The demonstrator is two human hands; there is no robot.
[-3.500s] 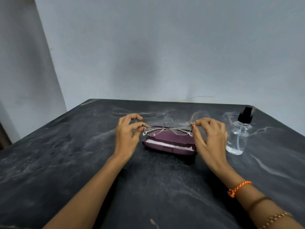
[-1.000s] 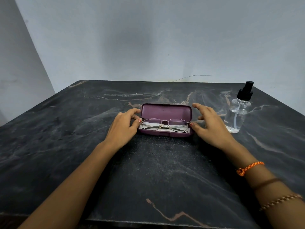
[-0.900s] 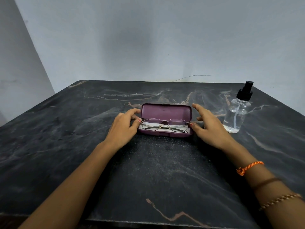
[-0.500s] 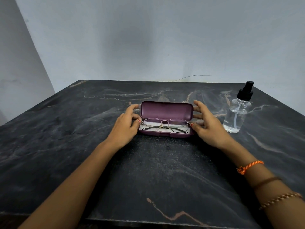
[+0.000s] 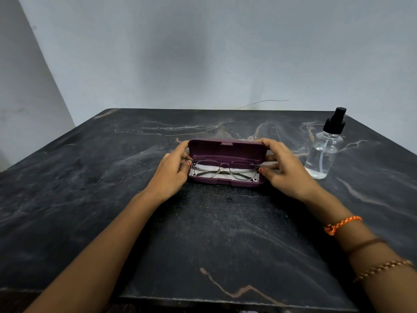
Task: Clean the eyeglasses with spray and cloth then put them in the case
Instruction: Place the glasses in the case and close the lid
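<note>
A purple eyeglass case point(image 5: 226, 150) lies in the middle of the dark marble table point(image 5: 203, 233), its lid tilted partly forward over the base. Thin metal-framed eyeglasses point(image 5: 223, 170) lie folded inside on a white cloth point(image 5: 204, 173). My left hand point(image 5: 172, 171) grips the case's left end, fingers on the lid's corner and thumb at the base. My right hand point(image 5: 284, 170) grips the right end the same way. A clear spray bottle point(image 5: 323, 152) with a black pump top stands upright to the right of my right hand.
A grey wall rises right behind the table's far edge. A thin wire point(image 5: 264, 102) lies at the back edge. The table's front edge runs close to the bottom of the view.
The eyeglasses went from held above the case to lying inside it. In the last second both hands moved onto the lid's corners and the lid tipped forward from upright.
</note>
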